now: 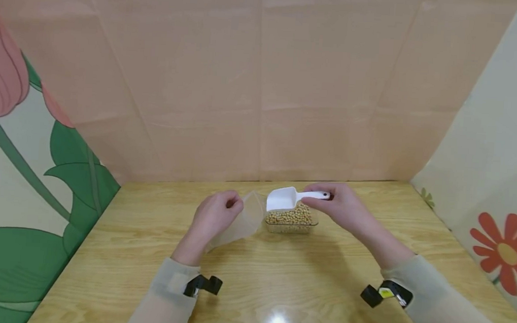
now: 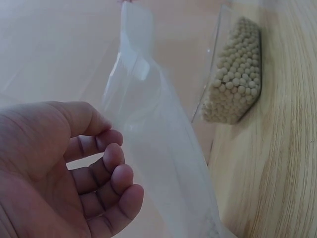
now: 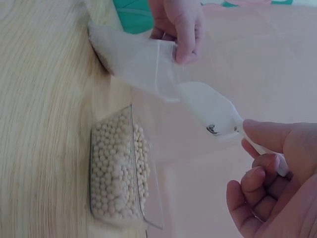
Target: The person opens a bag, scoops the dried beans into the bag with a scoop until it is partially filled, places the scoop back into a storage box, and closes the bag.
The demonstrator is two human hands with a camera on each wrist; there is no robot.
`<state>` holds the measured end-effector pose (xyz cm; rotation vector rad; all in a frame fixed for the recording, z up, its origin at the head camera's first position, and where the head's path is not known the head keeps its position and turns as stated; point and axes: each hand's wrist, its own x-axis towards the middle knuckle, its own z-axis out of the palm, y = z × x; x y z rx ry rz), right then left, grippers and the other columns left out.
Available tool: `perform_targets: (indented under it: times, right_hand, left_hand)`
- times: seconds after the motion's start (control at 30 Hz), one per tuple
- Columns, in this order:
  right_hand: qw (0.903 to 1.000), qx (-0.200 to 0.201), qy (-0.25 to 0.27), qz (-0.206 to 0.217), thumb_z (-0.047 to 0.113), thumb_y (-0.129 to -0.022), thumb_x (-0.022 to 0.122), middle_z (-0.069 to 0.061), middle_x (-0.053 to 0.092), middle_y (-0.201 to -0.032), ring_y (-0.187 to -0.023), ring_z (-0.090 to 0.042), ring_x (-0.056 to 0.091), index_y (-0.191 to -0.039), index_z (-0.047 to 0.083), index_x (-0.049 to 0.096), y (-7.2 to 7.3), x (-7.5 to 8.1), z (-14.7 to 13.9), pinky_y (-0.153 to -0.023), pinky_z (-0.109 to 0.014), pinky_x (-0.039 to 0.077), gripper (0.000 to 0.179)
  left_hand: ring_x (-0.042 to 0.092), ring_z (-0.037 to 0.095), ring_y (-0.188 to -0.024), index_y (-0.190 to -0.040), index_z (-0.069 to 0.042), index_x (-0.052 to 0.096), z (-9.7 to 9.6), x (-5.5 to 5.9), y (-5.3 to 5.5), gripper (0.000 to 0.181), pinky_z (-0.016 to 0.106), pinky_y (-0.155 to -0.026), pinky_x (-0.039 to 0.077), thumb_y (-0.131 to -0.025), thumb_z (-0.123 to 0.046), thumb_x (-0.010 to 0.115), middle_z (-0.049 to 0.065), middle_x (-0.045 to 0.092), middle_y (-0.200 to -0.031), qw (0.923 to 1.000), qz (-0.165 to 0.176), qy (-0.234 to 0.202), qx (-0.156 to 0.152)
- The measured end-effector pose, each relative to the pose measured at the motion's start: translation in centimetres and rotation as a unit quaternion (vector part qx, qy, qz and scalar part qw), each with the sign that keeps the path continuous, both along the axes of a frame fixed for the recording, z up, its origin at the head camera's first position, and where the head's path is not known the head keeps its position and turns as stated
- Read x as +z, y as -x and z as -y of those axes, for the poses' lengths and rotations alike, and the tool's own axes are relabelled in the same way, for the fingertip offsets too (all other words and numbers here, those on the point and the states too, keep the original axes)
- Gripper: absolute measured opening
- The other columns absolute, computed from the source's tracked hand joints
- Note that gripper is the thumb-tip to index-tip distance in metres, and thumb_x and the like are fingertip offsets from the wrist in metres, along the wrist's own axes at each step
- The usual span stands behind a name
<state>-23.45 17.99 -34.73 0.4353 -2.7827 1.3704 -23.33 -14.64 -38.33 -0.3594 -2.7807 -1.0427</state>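
Note:
My left hand (image 1: 216, 213) pinches the upper edge of a translucent plastic bag (image 1: 242, 224) between thumb and index finger. A few pale grains show low in the bag (image 2: 210, 225) in the left wrist view. My right hand (image 1: 342, 203) grips the handle of a white scoop (image 1: 283, 199), whose tip points left at the mouth of the bag. No grains show in the scoop (image 3: 210, 106) in the right wrist view, only a small dark mark. Under the scoop stands a clear rectangular container (image 1: 291, 227) full of round yellowish soybeans (image 3: 114, 173).
All of this is on a light wood table (image 1: 251, 284). A pinkish backdrop (image 1: 263, 83) rises behind it, with floral panels on the left (image 1: 22, 176) and right (image 1: 498, 161). A small camera is strapped to each wrist.

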Motion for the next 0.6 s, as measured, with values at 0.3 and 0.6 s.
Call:
perform_targets:
  times: [0.3,0.6]
  right_hand:
    - [0.9984,-0.027,-0.04,-0.029,0.032,-0.102,0.083,-0.009,0.076,-0.106,-0.084,-0.022,0.061,-0.126,0.007,0.081,0.0,-0.3,-2.5,-0.067,-0.031,0.051,0.035]
    - [0.9954,-0.039,-0.075,-0.046,0.027,-0.102,0.082,-0.01,0.078,-0.098,-0.077,-0.021,0.062,-0.121,0.002,0.08,-0.2,-1.3,-4.6,-0.062,-0.031,0.05,0.031]
  left_hand:
    - [0.05,0.019,-0.065,-0.086,-0.02,0.067,0.1,0.0,0.0,0.021,0.036,-0.065,0.041,-0.106,-0.016,0.062,-0.002,0.059,-0.074,1.0,-0.005,-0.001,0.002]
    - [0.05,0.018,-0.064,-0.085,-0.02,0.066,0.0,0.0,-0.1,0.023,0.037,-0.064,0.04,-0.107,-0.016,0.062,-0.002,0.058,-0.073,1.0,-0.003,-0.001,0.001]
